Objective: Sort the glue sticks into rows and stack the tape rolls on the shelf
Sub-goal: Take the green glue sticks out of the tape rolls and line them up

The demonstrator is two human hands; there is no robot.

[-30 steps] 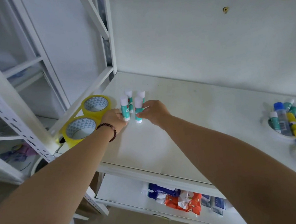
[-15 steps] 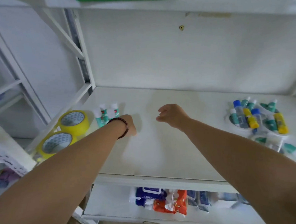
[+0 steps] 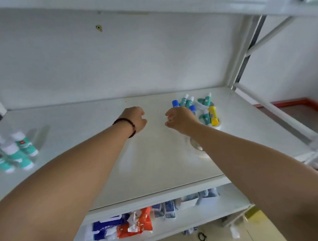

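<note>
- Left hand (image 3: pixel 135 118), centre of frame: I have it hovering over the bare shelf, fingers loosely curled, nothing held. A dark bead bracelet (image 3: pixel 126 125) circles the wrist.
- Right hand (image 3: pixel 180 119), just right of centre: fingers loosely curled and empty, knuckles just beside the nearest dish; I judge it is reaching there for the next sticks.
- Sorted glue sticks (image 3: pixel 13 151), far left edge of frame: four short cylinders, teal labels and white caps, standing close together in two pairs. They read as the start of a row; motion blur hides finer detail.
- Unsorted glue sticks (image 3: pixel 208 113), right of centre: mixed teal, blue-capped and yellow tubes heaped at odd angles in shallow round white dishes (image 3: pixel 217 127), so they do not roll about.
- Shelf (image 3: pixel 156 157): smooth white board, faintly glossy, in a white metal frame with slanted braces at the right.
- Tape rolls: not in view at this moment; I cannot tell where they sit.
- Lower shelf, bottom centre: crinkled soft packets (image 3: pixel 123 226) in blue, white and orange, lying flat.
</note>
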